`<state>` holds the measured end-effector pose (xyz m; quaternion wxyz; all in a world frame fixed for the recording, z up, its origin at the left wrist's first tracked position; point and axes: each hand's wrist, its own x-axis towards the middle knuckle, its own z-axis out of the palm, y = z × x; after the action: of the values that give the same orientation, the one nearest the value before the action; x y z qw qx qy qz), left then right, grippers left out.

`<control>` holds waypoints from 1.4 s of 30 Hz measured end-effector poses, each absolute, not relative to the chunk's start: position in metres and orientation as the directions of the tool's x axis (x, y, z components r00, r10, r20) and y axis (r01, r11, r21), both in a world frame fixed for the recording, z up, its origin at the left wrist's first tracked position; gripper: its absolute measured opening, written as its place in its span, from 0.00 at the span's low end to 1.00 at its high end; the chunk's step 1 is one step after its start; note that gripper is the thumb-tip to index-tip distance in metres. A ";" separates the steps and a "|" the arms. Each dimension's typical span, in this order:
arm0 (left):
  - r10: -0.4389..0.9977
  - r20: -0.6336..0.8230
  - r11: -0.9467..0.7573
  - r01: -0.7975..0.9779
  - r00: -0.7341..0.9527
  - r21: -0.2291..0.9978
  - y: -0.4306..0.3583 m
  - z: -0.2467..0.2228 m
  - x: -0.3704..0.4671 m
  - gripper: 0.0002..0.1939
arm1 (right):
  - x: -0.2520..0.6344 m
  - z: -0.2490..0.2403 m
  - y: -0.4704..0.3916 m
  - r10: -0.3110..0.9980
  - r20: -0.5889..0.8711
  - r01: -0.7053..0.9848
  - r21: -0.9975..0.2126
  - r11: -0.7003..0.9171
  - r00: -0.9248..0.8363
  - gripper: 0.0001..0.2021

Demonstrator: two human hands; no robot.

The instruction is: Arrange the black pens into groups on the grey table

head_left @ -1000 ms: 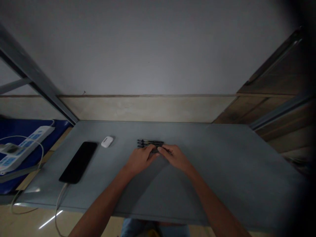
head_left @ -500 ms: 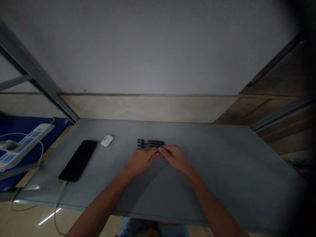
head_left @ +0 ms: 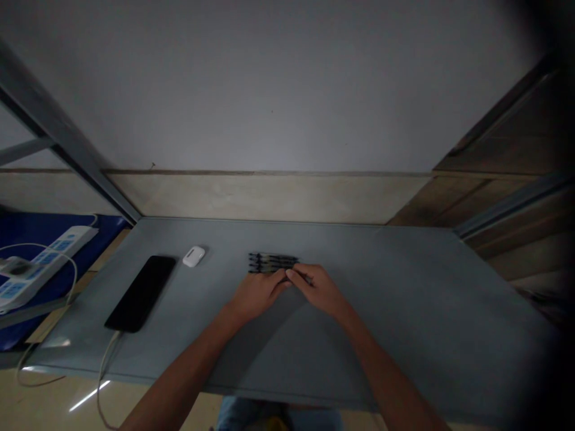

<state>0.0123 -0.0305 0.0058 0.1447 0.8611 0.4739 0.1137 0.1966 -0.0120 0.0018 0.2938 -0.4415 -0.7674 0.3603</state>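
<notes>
**Location of the pens**

We find the pens in a parallel stack on the gray table, just beyond our left hand and right hand. Both hands are curled, thumbs close together; we cannot tell what they grip.

From here I see my left hand and right hand meeting fingertip-to-fingertip, forearms reaching in from seven and five o'clock.

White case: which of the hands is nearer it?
Left. The left hand is right of the white case, a little closer to the person; the right hand is farther right.
</notes>
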 end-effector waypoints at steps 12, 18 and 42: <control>0.872 0.025 -0.460 0.798 0.489 0.389 -0.029 0.003 0.013 0.22 | 0.199 0.002 -0.011 0.888 0.125 0.454 -0.822 0.342 -0.443 0.20; 0.870 0.037 -0.466 0.796 0.491 0.386 -0.030 0.004 0.015 0.23 | 0.196 0.002 -0.012 0.907 0.104 0.441 -0.848 0.296 -0.408 0.21; 0.973 -0.024 0.081 -0.247 0.228 0.966 -0.021 0.007 0.007 0.18 | 0.167 0.002 -0.033 0.844 0.115 0.140 -0.966 0.219 -0.524 0.15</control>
<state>0.0069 -0.0206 0.0069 0.6261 0.4711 0.3855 0.4873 0.1671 -0.0333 0.0020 0.3398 -0.3501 -0.7027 0.5178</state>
